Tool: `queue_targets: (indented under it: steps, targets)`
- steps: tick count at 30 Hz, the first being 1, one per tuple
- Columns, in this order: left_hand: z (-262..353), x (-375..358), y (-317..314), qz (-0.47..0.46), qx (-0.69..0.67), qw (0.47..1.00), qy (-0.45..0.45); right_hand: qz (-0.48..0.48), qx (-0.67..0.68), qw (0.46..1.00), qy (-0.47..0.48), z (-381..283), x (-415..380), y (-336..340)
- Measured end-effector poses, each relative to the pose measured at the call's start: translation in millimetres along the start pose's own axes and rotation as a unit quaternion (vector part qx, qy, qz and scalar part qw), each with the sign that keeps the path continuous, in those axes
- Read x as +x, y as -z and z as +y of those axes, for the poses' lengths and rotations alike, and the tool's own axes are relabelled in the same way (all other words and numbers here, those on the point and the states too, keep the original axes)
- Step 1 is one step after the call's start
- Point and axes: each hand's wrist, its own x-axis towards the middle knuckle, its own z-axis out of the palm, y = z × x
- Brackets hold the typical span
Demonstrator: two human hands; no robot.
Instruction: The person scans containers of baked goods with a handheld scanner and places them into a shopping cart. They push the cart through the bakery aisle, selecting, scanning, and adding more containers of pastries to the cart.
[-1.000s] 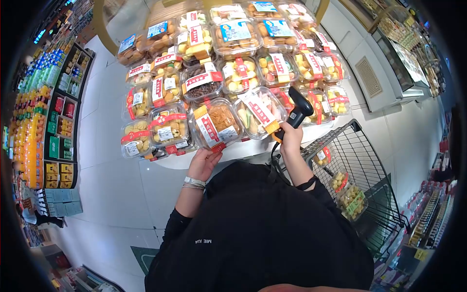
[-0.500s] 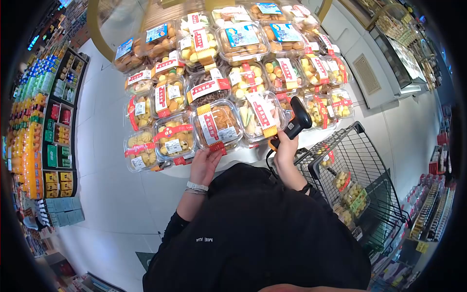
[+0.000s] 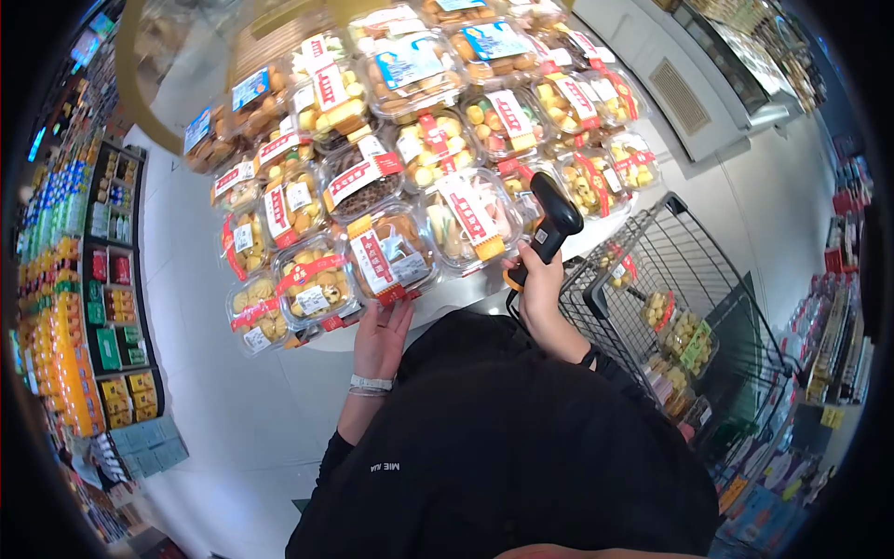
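Observation:
A black barcode scanner [image 3: 557, 216] is gripped in my right hand [image 3: 542, 293], its head pointing up over the front of the display. My left hand [image 3: 380, 340] is palm up with its fingers stretched out. Its fingertips are right at the lower front edge of a clear plastic box of brown pastries [image 3: 391, 252] with a red and white label. Right of that box is a clear box of pale wafer rolls [image 3: 470, 219]. To its left stands a clear box of cookies [image 3: 318, 284] with a red band.
More clear pastry boxes rise in tiers on the display, including a blue-labelled box [image 3: 410, 70]. At my right, a wire shopping cart [image 3: 675, 210] holds several cookie boxes [image 3: 689, 349]. Drink shelves [image 3: 121, 279] line the left, beyond the pale floor [image 3: 233, 410].
The view has turned, so the display appears tilted and shifted left. My left hand has opened out at the pastry box's front edge. The scanner remains in my right hand.

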Motion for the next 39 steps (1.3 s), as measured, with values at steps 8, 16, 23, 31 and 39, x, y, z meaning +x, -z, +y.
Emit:
queue_targets:
  steps: [8, 16, 23, 31, 39]
  targets:
    - [-18.0, -4.4, -8.6, -0.004, 0.04, 0.993, 0.112, 0.057, -0.015, 0.995, 0.081, -108.0, -34.7, 94.2]
    - [-50.4, -3.5, -87.1, -0.201, 0.263, 0.925, 0.189, 0.234, -0.111, 0.95, 0.173, -278.1, -93.3, 267.1]
    - [-259.4, 25.2, -252.1, -0.354, 0.369, 0.78, 0.362, 0.22, -0.168, 0.96, 0.039, -310.0, -11.0, 403.6]
    - [-525.0, 157.3, -125.8, 0.017, 0.608, 0.717, 0.34, 0.319, -0.463, 0.826, -0.037, -73.4, 105.2, 523.3]
    - [-515.4, 192.0, -96.0, 0.067, 0.521, 0.803, 0.28, 0.291, -0.116, 0.944, -0.1, -16.9, 99.4, 560.9]
